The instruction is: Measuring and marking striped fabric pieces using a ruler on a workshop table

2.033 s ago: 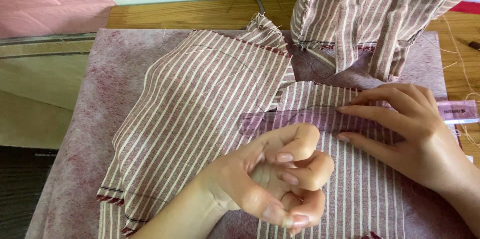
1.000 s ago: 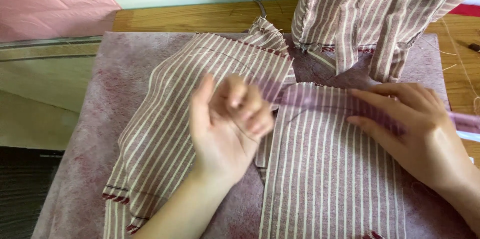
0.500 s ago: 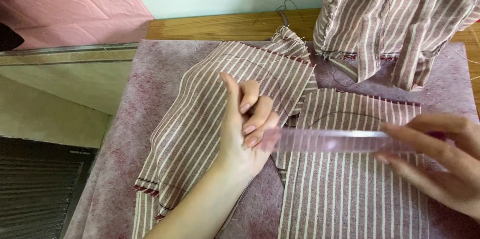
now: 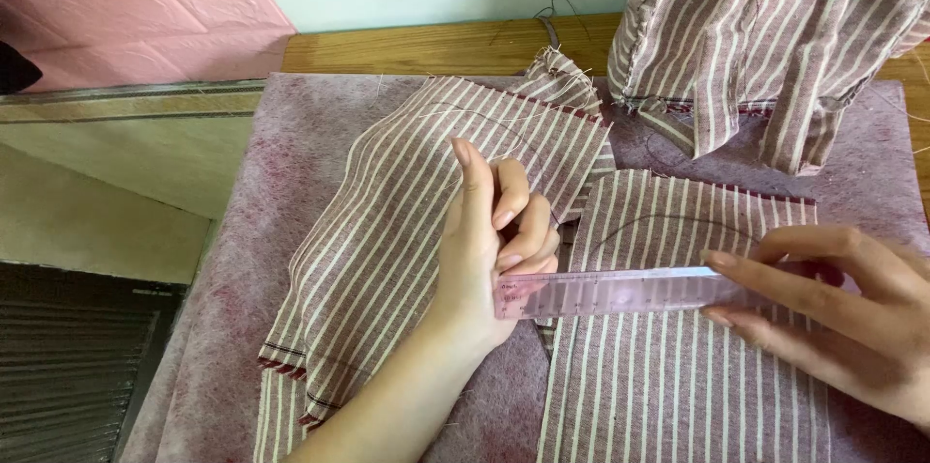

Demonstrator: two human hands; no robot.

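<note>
Two pieces of maroon fabric with white stripes lie on a felt mat: the left piece (image 4: 407, 231) and the right piece (image 4: 678, 376). A clear pink ruler (image 4: 620, 291) lies across the top of the right piece. My right hand (image 4: 833, 313) pinches the ruler's right end between thumb and fingers. My left hand (image 4: 489, 240) rests on the left piece with fingers curled, and its fingertips touch the ruler's left end. A curved dark line is drawn on each piece.
The purple felt mat (image 4: 291, 153) covers a wooden table (image 4: 436, 42). More striped fabric (image 4: 775, 37) hangs bunched at the back right. A pink brick-pattern wall (image 4: 126, 8) and a dark floor (image 4: 68, 366) lie to the left.
My left hand went from curled above the fabric to resting on the left piece at the ruler's end. My right hand lifted the ruler and set it across the right piece.
</note>
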